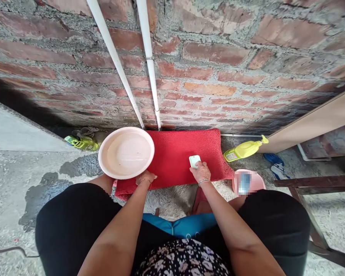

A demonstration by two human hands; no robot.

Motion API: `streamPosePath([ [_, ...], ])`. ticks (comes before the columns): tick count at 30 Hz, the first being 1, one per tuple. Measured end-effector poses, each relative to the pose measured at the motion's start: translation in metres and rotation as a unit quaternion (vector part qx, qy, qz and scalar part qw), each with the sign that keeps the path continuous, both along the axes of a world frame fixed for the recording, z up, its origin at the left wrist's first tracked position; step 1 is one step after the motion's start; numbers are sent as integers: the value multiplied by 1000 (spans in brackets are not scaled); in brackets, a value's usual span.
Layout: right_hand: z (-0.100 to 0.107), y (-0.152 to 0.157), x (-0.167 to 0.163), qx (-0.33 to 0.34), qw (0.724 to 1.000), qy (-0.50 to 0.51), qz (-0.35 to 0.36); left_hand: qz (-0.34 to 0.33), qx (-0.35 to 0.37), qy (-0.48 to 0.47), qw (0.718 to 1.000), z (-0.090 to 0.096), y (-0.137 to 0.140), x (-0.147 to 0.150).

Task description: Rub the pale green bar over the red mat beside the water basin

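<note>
A thick red fleecy cloth (172, 153) is spread over a low flat surface in front of me, its front edge hanging down. My right hand (200, 171) grips a small pale green block (194, 160) with rounded corners, resting on the cloth; its underside is hidden. My left hand (146, 178) is at the cloth's front edge, fingers curled in and partly hidden, and appears to hold the cloth there. Just beyond that hand, a pale pink basin (103, 165) with clear water in it sits on the left end of the cloth.
A yellow pump bottle (243, 149) leans at the right. Near it stands a pink container (257, 180) with a blurred patch. A green bottle (84, 143) is at the left. White pipes (151, 69) run down the brick wall (212, 53). Wooden bars (313, 182) are at the right.
</note>
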State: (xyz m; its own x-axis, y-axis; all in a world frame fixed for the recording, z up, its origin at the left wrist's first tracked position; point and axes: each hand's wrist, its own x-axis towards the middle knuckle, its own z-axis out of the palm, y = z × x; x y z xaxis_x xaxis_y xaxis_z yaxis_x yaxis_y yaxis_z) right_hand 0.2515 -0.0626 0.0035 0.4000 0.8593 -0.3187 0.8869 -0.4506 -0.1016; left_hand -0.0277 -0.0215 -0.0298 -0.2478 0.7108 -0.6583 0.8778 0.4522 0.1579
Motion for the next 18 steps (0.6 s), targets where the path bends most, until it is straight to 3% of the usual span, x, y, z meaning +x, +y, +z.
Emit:
streamPosePath([
  [6,-7,-28,4,-29,999,28,-9,-42,-10,44,998,14,-16,5],
  [12,-3,-36,1,-25,998,52,-14,3,-4,49,999,12,-17,9],
  [18,6,-44,-4,-75,994,65,-46,10,18,-13,1000,11,-13,3],
])
